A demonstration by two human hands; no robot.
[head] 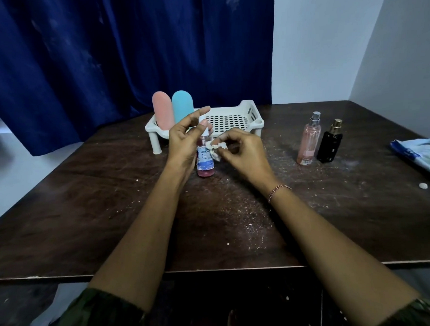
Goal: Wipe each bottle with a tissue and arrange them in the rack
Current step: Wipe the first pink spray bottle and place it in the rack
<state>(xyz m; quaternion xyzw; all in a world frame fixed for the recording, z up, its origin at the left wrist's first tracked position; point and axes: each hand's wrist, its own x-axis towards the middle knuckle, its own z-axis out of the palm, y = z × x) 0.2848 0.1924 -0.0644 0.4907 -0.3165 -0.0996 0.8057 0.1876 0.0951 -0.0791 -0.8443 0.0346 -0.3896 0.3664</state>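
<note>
Left hand (184,139) grips a small spray bottle (205,160) of reddish liquid, white-capped and blue-labelled, standing on the dark, crumb-strewn table (113,215); the right hand (242,149) pinches a crumpled white tissue (214,148) against its side. This looks like the third bottle in hand. To the right, a pink perfume bottle (308,141) and a black one (330,144) wait unwiped. Beyond, the white rack (232,118) holds a pink bottle (162,111) and a blue one (182,106) at its left end, so roughly two of five seem done.
</note>
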